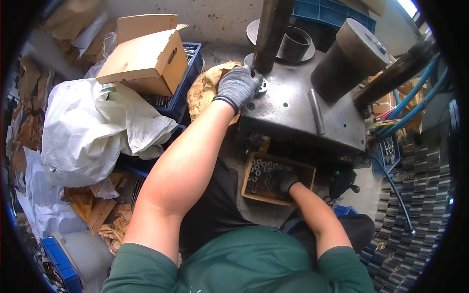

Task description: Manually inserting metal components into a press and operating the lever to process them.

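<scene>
Metal bushings (264,164) left of nearer right hand (287,180), toward wooden box's (264,198) left edge; right grip hidden. Left hand (240,87) curled at press table's (293,89) left edge, hold unclear.

Two gloved hands (238,88), one wooden box (264,198), rings (258,173) (dozen-plus).

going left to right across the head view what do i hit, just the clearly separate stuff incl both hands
White sack → gloved left hand → gloved right hand → loose metal rod → blue hoses
</scene>
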`<act>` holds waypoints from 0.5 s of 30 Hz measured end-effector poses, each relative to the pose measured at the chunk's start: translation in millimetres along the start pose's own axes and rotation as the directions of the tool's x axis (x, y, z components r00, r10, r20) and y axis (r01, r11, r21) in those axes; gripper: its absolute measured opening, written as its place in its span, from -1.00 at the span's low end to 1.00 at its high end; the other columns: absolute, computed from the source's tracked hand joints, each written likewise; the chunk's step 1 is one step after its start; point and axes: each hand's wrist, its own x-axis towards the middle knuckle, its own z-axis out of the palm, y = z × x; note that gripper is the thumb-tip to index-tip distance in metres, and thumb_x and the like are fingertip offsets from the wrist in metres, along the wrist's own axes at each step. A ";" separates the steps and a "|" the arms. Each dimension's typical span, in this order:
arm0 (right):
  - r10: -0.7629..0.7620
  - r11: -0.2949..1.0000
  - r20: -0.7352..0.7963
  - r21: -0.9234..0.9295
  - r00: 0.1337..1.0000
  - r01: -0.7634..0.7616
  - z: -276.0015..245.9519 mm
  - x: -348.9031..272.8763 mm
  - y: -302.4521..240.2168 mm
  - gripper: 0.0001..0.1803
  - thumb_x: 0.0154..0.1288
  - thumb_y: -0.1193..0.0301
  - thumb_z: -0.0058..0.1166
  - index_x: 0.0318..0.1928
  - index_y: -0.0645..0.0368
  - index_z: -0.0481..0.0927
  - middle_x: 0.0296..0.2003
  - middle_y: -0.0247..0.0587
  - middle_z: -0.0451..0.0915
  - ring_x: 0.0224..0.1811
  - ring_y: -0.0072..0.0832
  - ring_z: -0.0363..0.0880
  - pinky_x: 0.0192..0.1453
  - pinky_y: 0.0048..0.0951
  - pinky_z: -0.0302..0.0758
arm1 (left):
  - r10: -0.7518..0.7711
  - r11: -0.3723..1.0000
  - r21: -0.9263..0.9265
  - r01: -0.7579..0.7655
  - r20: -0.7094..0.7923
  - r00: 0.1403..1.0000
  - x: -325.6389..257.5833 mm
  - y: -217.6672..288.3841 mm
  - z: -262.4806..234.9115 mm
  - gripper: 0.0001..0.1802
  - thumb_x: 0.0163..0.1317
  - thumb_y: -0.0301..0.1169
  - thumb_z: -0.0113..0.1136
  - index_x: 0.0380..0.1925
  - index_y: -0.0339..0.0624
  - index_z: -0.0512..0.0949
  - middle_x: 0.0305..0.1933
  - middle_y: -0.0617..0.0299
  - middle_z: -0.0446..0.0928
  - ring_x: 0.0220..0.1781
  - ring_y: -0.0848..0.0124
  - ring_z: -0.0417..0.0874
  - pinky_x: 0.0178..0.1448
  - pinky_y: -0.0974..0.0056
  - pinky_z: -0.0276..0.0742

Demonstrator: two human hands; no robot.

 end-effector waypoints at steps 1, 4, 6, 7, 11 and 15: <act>0.120 0.983 0.036 0.134 0.992 -0.124 5.3 9.6 -9.0 -0.52 0.46 0.30 0.06 0.33 0.12 0.60 0.16 0.08 0.70 0.20 -0.04 0.70 0.31 -0.05 0.56 | -0.002 1.000 0.000 0.002 0.000 1.000 1.2 -0.7 -0.4 -0.55 0.41 -0.12 0.17 0.04 -0.26 0.71 0.02 -0.16 0.73 0.12 -0.02 0.75 0.29 0.03 0.57; 0.041 0.997 -0.036 0.068 0.998 -0.039 17.4 26.1 -23.2 -0.57 0.50 0.30 -0.03 0.25 0.20 0.64 0.11 0.10 0.72 0.15 -0.05 0.72 0.26 -0.04 0.58 | -0.008 0.999 -0.048 0.008 -0.014 1.000 2.5 -0.5 -2.9 -0.53 0.42 -0.10 0.18 0.07 -0.27 0.68 0.03 -0.17 0.73 0.12 -0.01 0.75 0.29 0.03 0.56; 0.086 0.989 -0.154 0.130 0.984 -0.066 25.4 32.0 -28.1 -0.55 0.52 0.26 -0.06 0.25 0.20 0.62 0.10 0.14 0.71 0.14 -0.05 0.73 0.26 -0.04 0.58 | -0.089 0.990 -0.106 0.094 0.049 0.995 1.7 2.3 -7.1 -0.50 0.44 -0.09 0.18 0.10 -0.31 0.64 0.03 -0.18 0.72 0.11 0.01 0.76 0.28 0.04 0.57; 0.170 0.979 -0.227 0.147 0.959 -0.139 29.7 34.5 -31.5 -0.54 0.53 0.26 -0.07 0.27 0.21 0.60 0.11 0.16 0.70 0.15 -0.04 0.72 0.27 -0.04 0.58 | -0.113 0.981 -0.150 0.126 0.092 0.989 1.4 4.0 -10.3 -0.34 0.36 0.02 0.20 0.27 -0.26 0.54 0.06 -0.25 0.70 0.11 -0.02 0.76 0.34 -0.01 0.57; 0.385 0.851 -0.056 0.408 0.921 -0.331 41.8 36.6 -39.4 -0.60 0.54 0.29 -0.08 0.24 0.19 0.57 0.15 0.21 0.66 0.24 0.03 0.67 0.31 -0.04 0.60 | -0.130 0.958 -0.237 0.161 0.141 0.981 -5.5 18.0 -10.1 -0.07 0.20 0.11 0.42 0.41 -0.23 0.37 0.14 -0.25 0.67 0.21 -0.02 0.71 0.36 0.04 0.57; 0.446 0.769 0.013 0.507 0.895 -0.390 43.0 31.5 -43.3 -0.55 0.55 0.25 -0.09 0.28 0.20 0.58 0.24 0.23 0.62 0.31 0.03 0.62 0.36 -0.06 0.57 | -0.090 0.995 -0.031 0.092 0.077 0.993 -6.5 25.9 -6.3 0.27 0.05 0.13 0.55 0.63 -0.05 0.03 0.39 -0.28 0.49 0.40 -0.06 0.59 0.52 0.05 0.48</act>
